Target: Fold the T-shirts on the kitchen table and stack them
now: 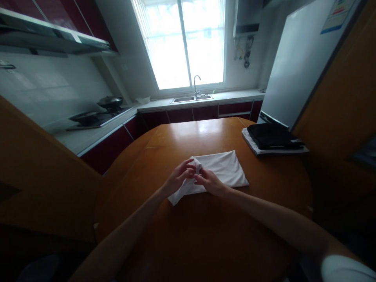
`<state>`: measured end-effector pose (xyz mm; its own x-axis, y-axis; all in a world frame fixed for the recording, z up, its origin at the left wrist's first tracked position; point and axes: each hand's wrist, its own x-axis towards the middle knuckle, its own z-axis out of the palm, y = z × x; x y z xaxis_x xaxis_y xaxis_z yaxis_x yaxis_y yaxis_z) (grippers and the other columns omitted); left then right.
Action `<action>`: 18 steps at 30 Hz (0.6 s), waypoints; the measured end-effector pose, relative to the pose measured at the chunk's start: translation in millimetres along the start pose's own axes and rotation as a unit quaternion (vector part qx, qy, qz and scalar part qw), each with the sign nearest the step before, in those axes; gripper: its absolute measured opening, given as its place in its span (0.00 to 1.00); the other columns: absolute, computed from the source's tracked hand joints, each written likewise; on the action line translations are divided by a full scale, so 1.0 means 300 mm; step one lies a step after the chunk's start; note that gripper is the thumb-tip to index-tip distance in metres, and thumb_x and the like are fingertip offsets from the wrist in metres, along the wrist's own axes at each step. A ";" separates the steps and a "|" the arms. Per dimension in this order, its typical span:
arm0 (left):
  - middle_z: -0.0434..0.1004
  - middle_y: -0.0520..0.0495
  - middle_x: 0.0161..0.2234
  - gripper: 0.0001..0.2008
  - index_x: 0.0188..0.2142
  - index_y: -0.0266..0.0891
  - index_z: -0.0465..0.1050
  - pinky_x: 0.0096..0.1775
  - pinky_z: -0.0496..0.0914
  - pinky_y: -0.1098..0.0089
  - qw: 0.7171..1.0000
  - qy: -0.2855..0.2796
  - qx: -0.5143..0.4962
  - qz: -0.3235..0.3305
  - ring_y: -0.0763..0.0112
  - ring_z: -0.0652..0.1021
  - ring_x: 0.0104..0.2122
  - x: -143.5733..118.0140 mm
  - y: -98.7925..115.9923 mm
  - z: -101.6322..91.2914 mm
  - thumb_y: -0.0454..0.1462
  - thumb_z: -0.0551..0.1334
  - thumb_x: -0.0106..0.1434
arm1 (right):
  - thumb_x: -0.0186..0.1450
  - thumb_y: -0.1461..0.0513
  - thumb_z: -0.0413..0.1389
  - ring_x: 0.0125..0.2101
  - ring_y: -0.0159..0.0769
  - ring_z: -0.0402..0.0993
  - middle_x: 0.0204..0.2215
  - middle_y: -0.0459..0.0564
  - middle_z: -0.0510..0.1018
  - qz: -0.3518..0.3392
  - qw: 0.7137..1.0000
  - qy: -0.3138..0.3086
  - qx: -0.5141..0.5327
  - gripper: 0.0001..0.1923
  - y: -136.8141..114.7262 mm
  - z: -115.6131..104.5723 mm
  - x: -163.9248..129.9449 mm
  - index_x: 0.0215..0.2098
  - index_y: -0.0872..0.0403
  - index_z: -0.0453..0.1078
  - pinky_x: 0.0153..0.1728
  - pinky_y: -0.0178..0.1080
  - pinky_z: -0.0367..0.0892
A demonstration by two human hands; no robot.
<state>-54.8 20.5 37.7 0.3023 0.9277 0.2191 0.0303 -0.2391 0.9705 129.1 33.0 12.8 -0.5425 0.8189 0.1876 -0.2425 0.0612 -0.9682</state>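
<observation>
bright window [183, 43] | sink [192, 98] below | stove [98, 115] left | round wooden table [205, 235] | room dim, possibly backlit

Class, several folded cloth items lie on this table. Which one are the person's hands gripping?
The white folded cloth at the table's middle; both hands pinch its near-left corner. The dark garment lies untouched on a stack at the right.

Round wooden surface [205, 235]. Stack of folded dark and light clothes [273, 139] at its far right edge. White fridge [299, 62] behind. Sink [192, 98] with tap [196, 84] under bright window [183, 41]. Pan [110, 102] on stove [96, 117], left.
</observation>
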 end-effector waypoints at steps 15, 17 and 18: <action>0.80 0.40 0.50 0.15 0.48 0.40 0.78 0.56 0.70 0.53 0.988 0.116 0.081 0.055 0.54 0.79 0.51 0.018 -0.037 -0.033 0.45 0.63 0.67 | 0.48 0.63 0.60 0.28 0.33 0.72 0.29 0.43 0.77 0.044 0.973 0.210 0.080 0.16 -0.081 -0.113 0.038 0.37 0.53 0.72 0.30 0.37 0.72; 0.79 0.40 0.52 0.15 0.49 0.41 0.78 0.59 0.67 0.55 0.974 0.077 0.187 0.097 0.56 0.76 0.55 0.013 -0.058 -0.019 0.45 0.60 0.69 | 0.48 0.63 0.59 0.26 0.30 0.70 0.26 0.41 0.75 0.044 0.968 0.232 0.084 0.14 -0.106 -0.156 0.046 0.34 0.53 0.72 0.28 0.35 0.70; 0.77 0.41 0.54 0.16 0.51 0.42 0.78 0.61 0.65 0.55 0.967 0.043 0.224 0.117 0.57 0.74 0.57 0.008 -0.064 -0.005 0.45 0.58 0.71 | 0.47 0.63 0.58 0.24 0.29 0.68 0.23 0.40 0.73 0.043 0.966 0.242 0.080 0.12 -0.118 -0.181 0.050 0.32 0.54 0.72 0.27 0.34 0.68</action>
<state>-56.0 27.7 19.7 0.2718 0.8487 0.4536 0.3857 -0.5279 0.7567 173.2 74.2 40.8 -0.1359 0.9903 -0.0288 -0.3550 -0.0758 -0.9318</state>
